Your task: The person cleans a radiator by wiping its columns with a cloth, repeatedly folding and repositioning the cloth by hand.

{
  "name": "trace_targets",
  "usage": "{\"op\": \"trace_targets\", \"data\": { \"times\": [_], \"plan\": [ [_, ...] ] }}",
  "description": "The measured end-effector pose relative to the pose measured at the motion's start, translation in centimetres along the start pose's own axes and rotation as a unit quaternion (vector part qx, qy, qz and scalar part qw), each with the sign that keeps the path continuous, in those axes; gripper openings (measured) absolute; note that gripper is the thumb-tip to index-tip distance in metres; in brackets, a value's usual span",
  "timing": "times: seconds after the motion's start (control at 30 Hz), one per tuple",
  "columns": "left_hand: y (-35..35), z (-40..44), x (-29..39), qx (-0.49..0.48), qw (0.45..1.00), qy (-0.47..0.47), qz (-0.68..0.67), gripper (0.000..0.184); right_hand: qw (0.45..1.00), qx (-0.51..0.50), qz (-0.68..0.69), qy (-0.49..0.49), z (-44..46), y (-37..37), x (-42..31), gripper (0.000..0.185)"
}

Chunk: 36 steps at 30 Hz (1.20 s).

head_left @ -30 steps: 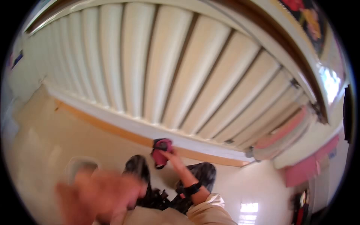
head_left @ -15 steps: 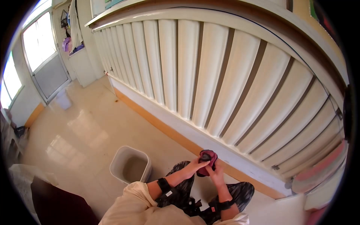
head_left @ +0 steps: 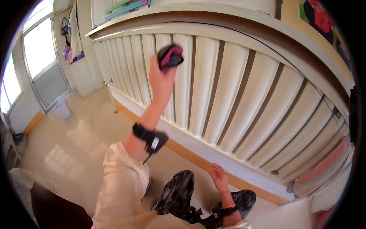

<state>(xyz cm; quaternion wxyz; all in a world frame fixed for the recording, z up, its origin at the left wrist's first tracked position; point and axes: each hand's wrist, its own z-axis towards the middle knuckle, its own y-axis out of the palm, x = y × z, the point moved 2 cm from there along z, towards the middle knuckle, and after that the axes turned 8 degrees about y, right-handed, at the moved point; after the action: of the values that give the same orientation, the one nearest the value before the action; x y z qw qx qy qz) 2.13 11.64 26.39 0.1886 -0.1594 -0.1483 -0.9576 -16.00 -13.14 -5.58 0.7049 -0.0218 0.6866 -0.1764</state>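
My left hand [head_left: 162,82] is raised in front of the radiator, gripping a small bundled soft item [head_left: 166,60] in dark pink and black. Whether it is a shoe, a glove or a folded cloth I cannot make out. Lower down, my right hand [head_left: 219,177] hangs over my knee near the foot of the wall, its fingers loosely apart and holding nothing. Each wrist wears a black strap with a small device.
A long white ribbed radiator [head_left: 213,84] runs under a ledge [head_left: 228,19]. A thin dark cable crosses its top. The tiled floor [head_left: 87,141] stretches left to a door [head_left: 49,76] with a white bin [head_left: 63,108] beside it. Dark maroon fabric [head_left: 57,206] lies at lower left.
Both hands held the dark pink and black item low over my lap. My left hand has lifted it up and left, while my right let go. My left arm now mostly covers the nearby bin.
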Motion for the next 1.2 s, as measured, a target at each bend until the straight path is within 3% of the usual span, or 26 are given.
{"op": "trace_targets", "data": {
  "times": [0.03,0.1,0.23,0.37,0.43,0.57,0.8,0.87,0.9,0.97,1.0,1.1,1.13,1.2],
  "plan": [
    [1.2,2.4,-0.2,0.004,0.986,0.115,0.118,0.046,1.0,0.006,0.001,-0.001,0.1,0.0,0.1,0.035],
    [3.3,5.3,-0.8,0.01,0.951,0.229,0.208,0.05,1.0,0.01,-0.002,0.001,-0.1,-0.1,-0.6,0.032],
    [5.0,3.7,-4.1,-0.047,0.961,0.15,0.228,0.052,1.0,-0.003,-0.002,0.011,0.2,-0.2,0.3,0.026],
    [3.9,-2.4,-5.8,-0.118,0.947,0.169,0.246,0.057,1.0,-0.012,-0.013,0.001,0.1,-0.2,0.7,0.024],
    [2.6,-5.5,-6.9,-0.152,0.939,0.165,0.261,0.057,0.999,-0.028,-0.005,0.042,0.0,-0.1,0.4,0.022],
    [0.1,-12.3,-8.6,-0.237,0.932,0.11,0.252,0.059,0.997,-0.016,-0.043,0.057,0.8,0.3,1.9,0.02],
    [-3.8,-23.8,-11.0,-0.352,0.901,0.036,0.25,0.06,0.997,-0.054,-0.056,0.012,0.9,1.3,2.7,0.019],
    [-4.7,-26.2,-12.5,-0.481,0.827,-0.084,0.279,0.058,0.996,-0.061,-0.07,0.011,0.9,1.3,2.5,0.02],
    [-5.0,-26.5,-13.6,-0.481,0.827,-0.084,0.279,0.058,0.995,-0.058,-0.085,0.003,0.9,1.3,2.4,0.02],
    [-5.2,-26.5,-13.8,-0.576,0.749,0.021,0.326,0.057,0.993,-0.056,-0.1,0.001,0.6,1.1,2.4,0.02],
    [-4.9,-25.1,-13.6,-0.596,0.73,0.006,0.335,0.055,0.993,-0.057,-0.104,-0.001,0.6,0.9,2.4,0.02],
    [-3.3,-18.0,-12.7,-0.563,0.775,-0.161,0.238,0.033,0.993,-0.054,-0.107,-0.001,0.3,0.4,3.0,0.021],
    [-2.4,-15.1,-12.0,-0.538,0.781,-0.246,0.201,0.039,0.993,-0.044,-0.105,-0.011,0.3,0.2,3.1,0.021],
    [-1.6,-10.7,-11.8,-0.406,0.882,-0.083,0.225,0.038,0.993,-0.036,-0.114,-0.017,0.3,-0.4,3.2,0.02]
  ]
}}
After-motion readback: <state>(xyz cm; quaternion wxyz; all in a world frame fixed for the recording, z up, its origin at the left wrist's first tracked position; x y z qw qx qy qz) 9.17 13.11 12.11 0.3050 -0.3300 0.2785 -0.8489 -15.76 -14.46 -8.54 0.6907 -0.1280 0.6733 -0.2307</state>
